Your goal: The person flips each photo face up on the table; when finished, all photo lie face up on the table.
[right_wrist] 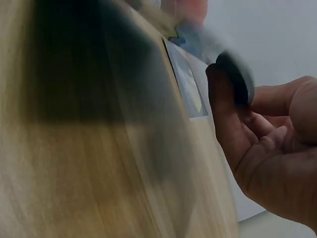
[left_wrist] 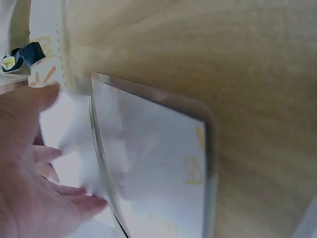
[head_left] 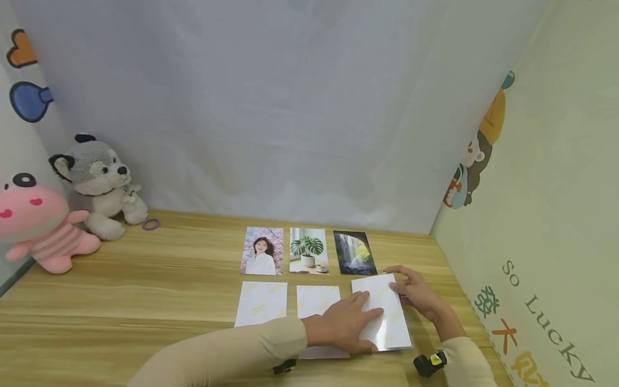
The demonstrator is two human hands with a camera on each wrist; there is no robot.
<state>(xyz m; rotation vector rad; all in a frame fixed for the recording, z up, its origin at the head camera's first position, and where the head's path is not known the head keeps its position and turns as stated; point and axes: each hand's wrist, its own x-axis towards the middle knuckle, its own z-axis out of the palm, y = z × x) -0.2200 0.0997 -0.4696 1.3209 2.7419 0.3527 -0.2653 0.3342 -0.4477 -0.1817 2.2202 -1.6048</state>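
On the table's right side lies a photo print (head_left: 389,317), white back up with faint yellow print and a glossy sheen. My left hand (head_left: 345,322) rests on it with spread fingers over its left half. At its upper right edge, my right hand (head_left: 417,293) pinches the print between thumb and fingers. The right wrist view shows a dark, curved edge (right_wrist: 235,77) of it between the fingertips. Two more white-backed prints lie to the left, one at the far left (head_left: 261,303) and a middle one (head_left: 316,301) partly behind my left arm.
Behind stand three face-up photos: a portrait (head_left: 263,251), a potted plant (head_left: 308,251) and a waterfall (head_left: 354,252). A husky plush (head_left: 103,183), a pink plush (head_left: 45,226) and a purple ring (head_left: 151,224) are at the back left. A printed wall (head_left: 532,242) borders the right.
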